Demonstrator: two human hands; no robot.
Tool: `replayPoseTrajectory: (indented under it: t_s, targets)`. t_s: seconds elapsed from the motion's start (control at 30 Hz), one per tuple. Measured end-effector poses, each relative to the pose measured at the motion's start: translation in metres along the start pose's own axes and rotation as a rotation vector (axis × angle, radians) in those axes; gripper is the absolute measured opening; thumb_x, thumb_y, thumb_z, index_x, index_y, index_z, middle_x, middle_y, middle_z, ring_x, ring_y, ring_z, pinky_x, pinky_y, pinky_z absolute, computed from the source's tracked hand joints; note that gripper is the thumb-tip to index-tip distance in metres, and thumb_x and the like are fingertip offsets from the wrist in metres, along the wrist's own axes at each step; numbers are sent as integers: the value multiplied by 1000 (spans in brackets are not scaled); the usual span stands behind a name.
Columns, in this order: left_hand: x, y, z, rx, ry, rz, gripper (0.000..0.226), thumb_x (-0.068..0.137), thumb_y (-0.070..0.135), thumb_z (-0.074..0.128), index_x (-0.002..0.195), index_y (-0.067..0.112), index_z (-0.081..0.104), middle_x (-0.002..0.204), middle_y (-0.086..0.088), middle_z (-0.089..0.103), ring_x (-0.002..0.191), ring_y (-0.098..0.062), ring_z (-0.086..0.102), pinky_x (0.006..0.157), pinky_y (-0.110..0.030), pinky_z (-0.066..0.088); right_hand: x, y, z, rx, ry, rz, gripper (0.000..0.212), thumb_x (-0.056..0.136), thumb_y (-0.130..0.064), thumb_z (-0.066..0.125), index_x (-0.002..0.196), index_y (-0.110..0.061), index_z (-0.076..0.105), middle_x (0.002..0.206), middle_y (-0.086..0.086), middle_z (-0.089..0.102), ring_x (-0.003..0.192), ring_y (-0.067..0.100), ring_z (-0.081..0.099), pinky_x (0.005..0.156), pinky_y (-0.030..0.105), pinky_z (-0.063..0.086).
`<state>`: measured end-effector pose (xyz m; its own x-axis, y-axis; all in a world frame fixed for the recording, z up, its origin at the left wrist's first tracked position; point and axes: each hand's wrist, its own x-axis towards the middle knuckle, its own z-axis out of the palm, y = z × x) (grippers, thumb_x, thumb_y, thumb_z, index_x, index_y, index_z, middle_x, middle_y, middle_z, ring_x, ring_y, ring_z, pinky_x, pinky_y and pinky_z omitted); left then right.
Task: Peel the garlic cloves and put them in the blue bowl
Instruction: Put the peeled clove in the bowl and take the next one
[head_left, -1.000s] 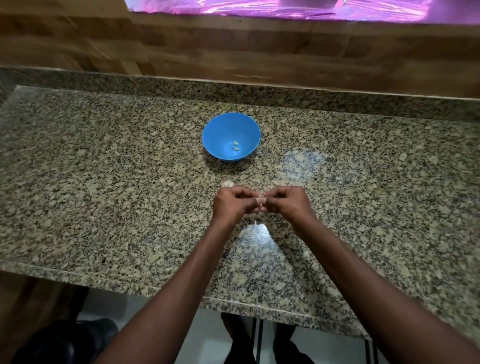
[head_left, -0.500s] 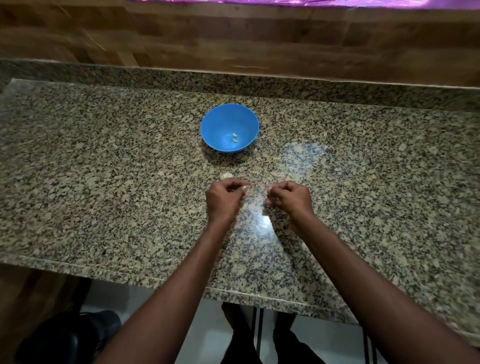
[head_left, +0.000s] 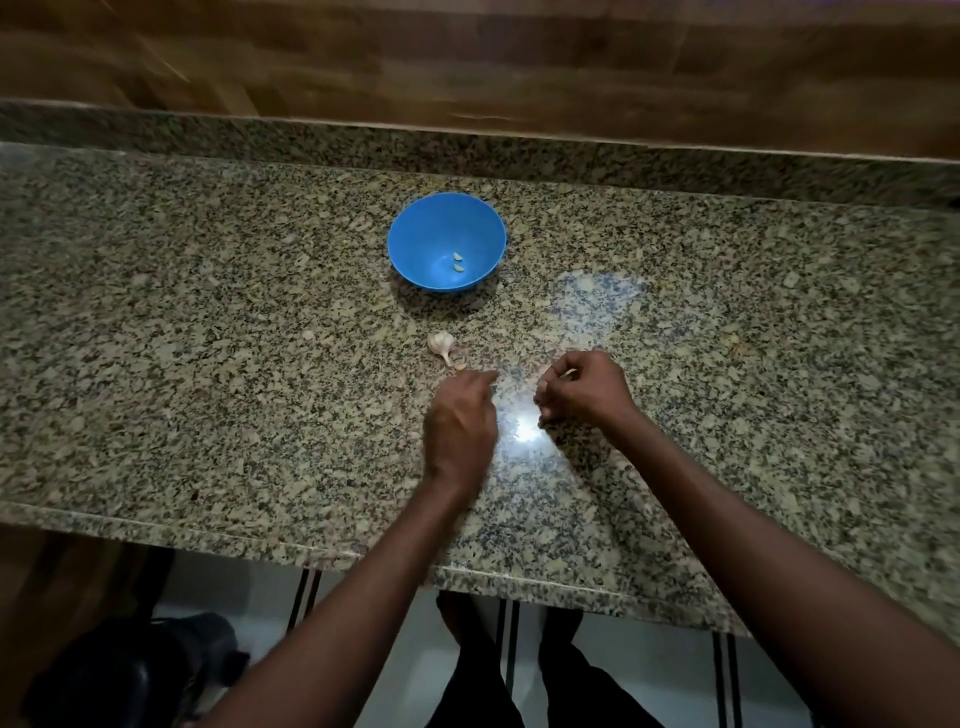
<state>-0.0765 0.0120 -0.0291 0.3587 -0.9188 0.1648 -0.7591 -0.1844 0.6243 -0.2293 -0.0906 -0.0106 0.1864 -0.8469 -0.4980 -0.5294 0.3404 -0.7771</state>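
The blue bowl (head_left: 415, 228) stands on the granite counter with two peeled cloves (head_left: 457, 262) lying inside. A part garlic bulb (head_left: 441, 342) lies in front of the bowl, with a small loose piece (head_left: 460, 366) beside it. My left hand (head_left: 460, 421) reaches toward that loose piece, back upward and blurred. Its fingertips come to a point just right of the piece, and what they hold is hidden. My right hand (head_left: 584, 389) is curled to the right of it and pinches a small pale garlic clove (head_left: 569, 372) between thumb and fingers.
The granite counter (head_left: 208, 364) runs wide to both sides, with a raised back ledge and a wooden wall behind. Its front edge lies just under my forearms. Below it are a dark object at the lower left and my legs on a tiled floor.
My hands were together on one clove and have come apart. The left hand has moved forward toward the bulb's loose piece. The right hand stays curled on the clove.
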Motion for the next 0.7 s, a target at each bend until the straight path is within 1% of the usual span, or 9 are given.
replayPoseTrajectory:
  t_s: [0.07,0.17,0.27,0.37,0.4,0.47,0.53,0.63,0.7]
  targets:
    - [-9,4,14,92,-106,122,36,103,12,56,138,8,60,134,-12,64,123,-23,57,105,-38,52,3,-1,-3,-36,-17,46,7,85,2,77,86,0,70,79,17,75,64,28,76,68,48,65]
    - [-13,-1,32,252,-240,194,54,104,30,54,153,8,44,159,-14,42,148,-29,36,123,-42,25,6,-5,-10,-68,-68,123,9,82,6,78,85,3,71,83,20,76,68,30,77,69,44,65]
    - [-15,-7,36,276,-284,178,60,106,35,48,158,9,34,167,-13,28,155,-28,23,125,-39,12,10,-18,-17,-98,-159,224,10,84,10,74,92,13,68,85,26,75,65,29,76,57,33,62]
    - [-15,-9,35,247,-302,175,61,107,35,46,161,12,28,170,-9,21,157,-24,16,125,-36,7,19,-34,-16,-229,-259,356,2,89,9,70,90,9,69,65,15,74,52,18,72,48,25,57]
    - [-15,-10,34,241,-309,169,61,107,36,46,161,14,27,170,-7,20,157,-23,14,125,-36,6,22,-36,-14,-270,-291,386,3,93,6,67,90,8,68,61,13,72,51,16,71,50,25,58]
    - [-15,-11,33,236,-321,164,62,107,36,46,162,15,26,171,-6,18,157,-22,13,126,-36,6,27,-36,-10,-314,-306,404,10,96,0,66,88,6,69,63,11,74,62,15,74,69,27,63]
    - [-15,-12,33,234,-328,169,62,107,36,46,162,14,27,170,-6,19,157,-23,14,126,-38,9,34,-33,-5,-299,-263,397,10,89,-3,76,88,5,72,73,12,77,75,19,77,83,33,63]
    - [-15,-12,33,237,-334,163,62,107,36,46,162,14,27,170,-7,21,156,-23,15,126,-39,11,33,-29,-5,-380,-190,316,21,78,-12,88,91,-2,76,79,7,78,68,14,76,67,28,62]
    - [-15,-12,34,231,-337,158,62,107,36,46,162,15,26,170,-6,20,157,-22,13,126,-39,11,30,-27,-7,-321,-204,345,21,80,-7,86,95,3,76,79,11,78,67,18,77,70,31,63]
